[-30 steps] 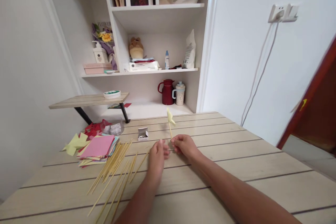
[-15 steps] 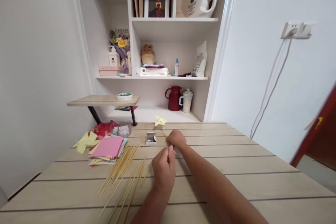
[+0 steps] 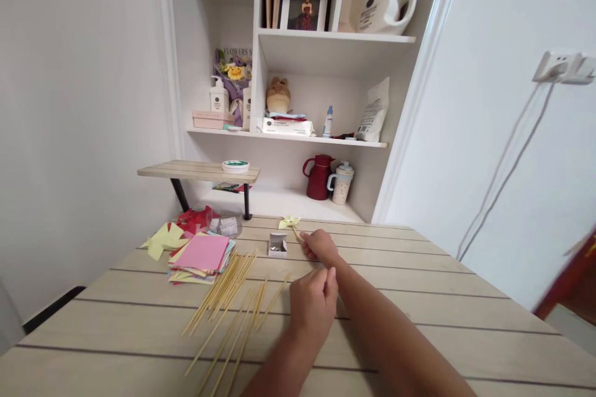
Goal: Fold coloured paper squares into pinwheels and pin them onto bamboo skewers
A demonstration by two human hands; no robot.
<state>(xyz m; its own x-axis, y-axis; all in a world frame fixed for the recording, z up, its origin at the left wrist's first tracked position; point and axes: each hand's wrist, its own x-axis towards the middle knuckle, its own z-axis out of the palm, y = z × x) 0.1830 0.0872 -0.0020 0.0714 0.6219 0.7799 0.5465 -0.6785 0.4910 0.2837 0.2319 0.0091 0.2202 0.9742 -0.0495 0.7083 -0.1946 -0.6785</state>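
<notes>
A small pale yellow paper pinwheel (image 3: 289, 222) sits at the end of a thin stick, close to the far edge of the table. My right hand (image 3: 321, 245) is closed around that stick below the pinwheel. Nearer to me, my left hand (image 3: 313, 299) is curled in a fist with its thumb on top; whatever it holds, if anything, is hidden. A small open white box (image 3: 278, 245) with little shiny pieces stands left of my right hand. Loose bamboo sticks (image 3: 235, 285) lie left of my left hand, a few of them apart from the main bunch.
A stack of coloured paper squares (image 3: 205, 253) lies at the left, with yellow folded paper (image 3: 164, 240), red paper (image 3: 194, 219) and a clear plastic container (image 3: 226, 226) around it. Behind are a small raised shelf (image 3: 195, 172), a red jug (image 3: 319, 177) and a cup (image 3: 342, 183).
My left hand has drawn back towards me, apart from my right hand. The pinwheel has tipped and shows flatter. The view has shifted a little, so things sit further right.
</notes>
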